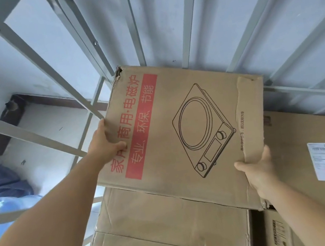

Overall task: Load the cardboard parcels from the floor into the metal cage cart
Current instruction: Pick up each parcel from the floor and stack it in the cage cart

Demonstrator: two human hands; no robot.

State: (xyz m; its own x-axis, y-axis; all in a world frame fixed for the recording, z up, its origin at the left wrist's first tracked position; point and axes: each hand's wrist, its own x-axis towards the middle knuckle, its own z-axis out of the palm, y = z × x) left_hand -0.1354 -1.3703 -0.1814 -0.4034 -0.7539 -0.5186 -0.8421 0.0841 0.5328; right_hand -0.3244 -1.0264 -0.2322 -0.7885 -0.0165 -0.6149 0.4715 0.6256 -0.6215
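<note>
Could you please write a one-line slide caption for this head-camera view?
Both bare hands, left and right, hold a flat brown cooktop-printed cardboard box above stacked cardboard parcels inside the grey metal cage cart.

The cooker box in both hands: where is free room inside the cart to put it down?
Bare cardboard lies under the cooker box, on the stacked parcels, between left hand and labelled parcel. The cage bars crowd the far edge.

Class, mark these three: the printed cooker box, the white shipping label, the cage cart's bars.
printed cooker box (190, 131), head view, top face by the drawing
white shipping label (324, 160), head view, label centre
cage cart (132, 22), head view, upright rear bar
</note>
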